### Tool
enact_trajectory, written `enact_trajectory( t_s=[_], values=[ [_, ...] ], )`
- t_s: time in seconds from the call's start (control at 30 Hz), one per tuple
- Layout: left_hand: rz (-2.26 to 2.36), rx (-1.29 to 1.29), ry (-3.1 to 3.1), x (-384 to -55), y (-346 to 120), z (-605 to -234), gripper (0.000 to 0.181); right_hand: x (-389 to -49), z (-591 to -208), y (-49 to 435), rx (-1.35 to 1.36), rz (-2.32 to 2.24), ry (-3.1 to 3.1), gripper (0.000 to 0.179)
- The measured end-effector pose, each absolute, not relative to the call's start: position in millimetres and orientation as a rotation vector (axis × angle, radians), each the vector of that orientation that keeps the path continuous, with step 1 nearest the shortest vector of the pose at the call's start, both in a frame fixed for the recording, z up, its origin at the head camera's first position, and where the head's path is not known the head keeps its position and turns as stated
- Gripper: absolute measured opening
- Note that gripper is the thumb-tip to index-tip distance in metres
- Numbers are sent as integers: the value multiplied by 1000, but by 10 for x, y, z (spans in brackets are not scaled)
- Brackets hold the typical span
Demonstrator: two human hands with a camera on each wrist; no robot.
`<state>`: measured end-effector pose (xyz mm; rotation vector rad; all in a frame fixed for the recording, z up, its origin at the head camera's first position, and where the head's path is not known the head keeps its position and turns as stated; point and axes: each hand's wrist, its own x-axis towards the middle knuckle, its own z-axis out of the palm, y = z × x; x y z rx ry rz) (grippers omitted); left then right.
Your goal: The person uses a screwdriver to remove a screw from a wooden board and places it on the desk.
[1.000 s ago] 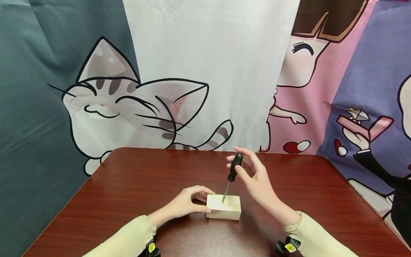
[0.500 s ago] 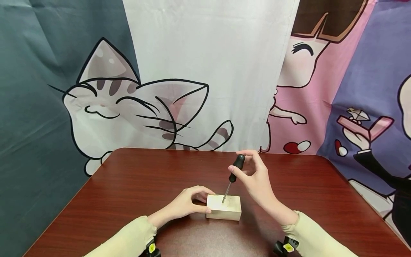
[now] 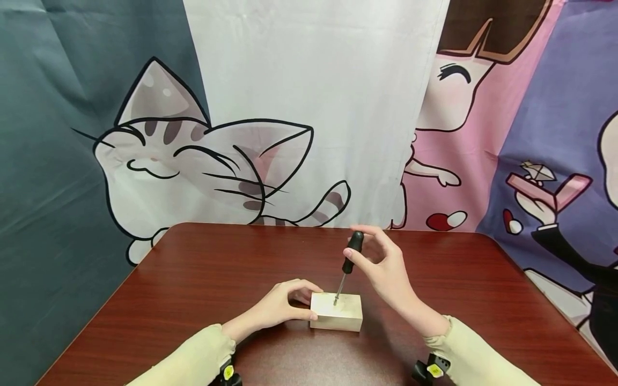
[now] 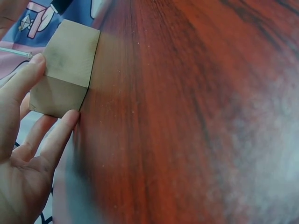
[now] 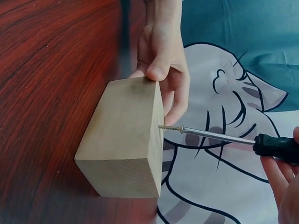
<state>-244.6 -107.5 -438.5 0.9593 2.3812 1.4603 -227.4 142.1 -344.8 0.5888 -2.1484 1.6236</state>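
A pale wooden block [image 3: 336, 323] lies on the table, its left end held between the thumb and fingers of my left hand [image 3: 280, 304]. In the left wrist view, fingertips press the block [image 4: 70, 51] at its end and edges. My right hand [image 3: 388, 268] pinches the black handle of a screwdriver [image 3: 355, 244], thumb on the near side, other fingers partly hidden behind. Tilted slightly right, the screwdriver meets a screw in the block's top. The right wrist view shows this screw [image 5: 170, 128] standing partly out of the wood, with the shaft's tip at its head.
The dark red-brown wooden table [image 3: 217, 257] extends around the block, with its far edge near a cartoon-printed cloth [image 3: 314, 69]. Black wrist devices [image 3: 428, 371] with yellow markers sit at both cuffs.
My right fingers closed in on the handle, the thumb shifting left. The screwdriver's top leaned right, then came back left. The left hand and block have stayed put.
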Motion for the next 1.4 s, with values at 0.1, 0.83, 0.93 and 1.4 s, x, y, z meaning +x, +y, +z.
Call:
enact_trajectory(
  t_s=[0.1,0.83,0.93,1.4],
  values=[
    [1463,956,2376,-2444,-1074,-4378,50,-2285,-3445,1426,669,1637,-2153,44],
    [1457,964,2373,-2448,-1064,-4364,47,-2294,-3448,1444,593,1640,-2193,42],
    [1452,963,2373,-2449,-1068,-4367,47,-2296,-3438,1457,636,1628,-2184,41],
    [1448,940,2364,-2440,-1076,-4348,48,-2282,-3486,1420,731,1680,-2096,43]
  ],
)
